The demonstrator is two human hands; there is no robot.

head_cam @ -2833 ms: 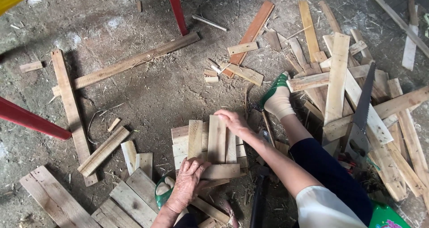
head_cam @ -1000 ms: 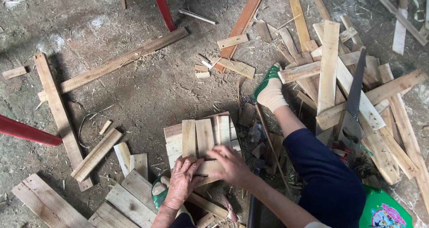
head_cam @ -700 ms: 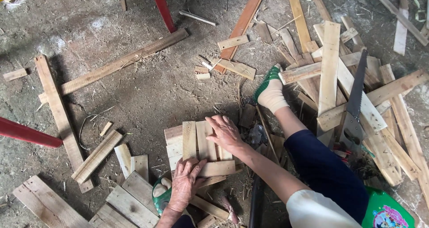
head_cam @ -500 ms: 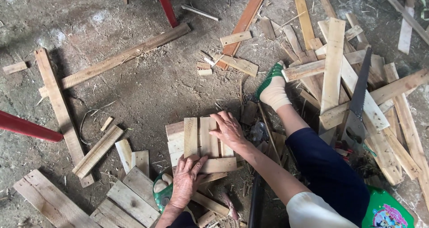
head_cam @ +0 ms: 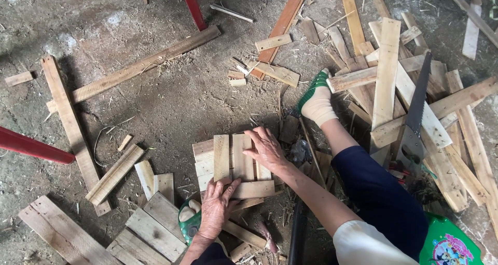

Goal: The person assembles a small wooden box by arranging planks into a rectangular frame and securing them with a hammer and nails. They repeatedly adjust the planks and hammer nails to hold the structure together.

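Note:
A small panel of short wooden slats lies on the dirt floor in front of me, upright slats laid over crosswise ones. My left hand rests flat on its near edge, fingers spread over a crosswise slat. The palm of my right hand presses down on the right-hand upright slats. Neither hand grips anything. My right leg stretches out to the right, its foot in a white sock and green sandal.
A handsaw lies on a heap of planks at the right. Long boards and offcuts are scattered on the floor. Stacked slats sit at lower left. Red metal legs stand at the left and top.
My right hand moved from the panel's near edge up onto the right-hand upright slats. The left hand stayed on the near edge. The view shifted slightly.

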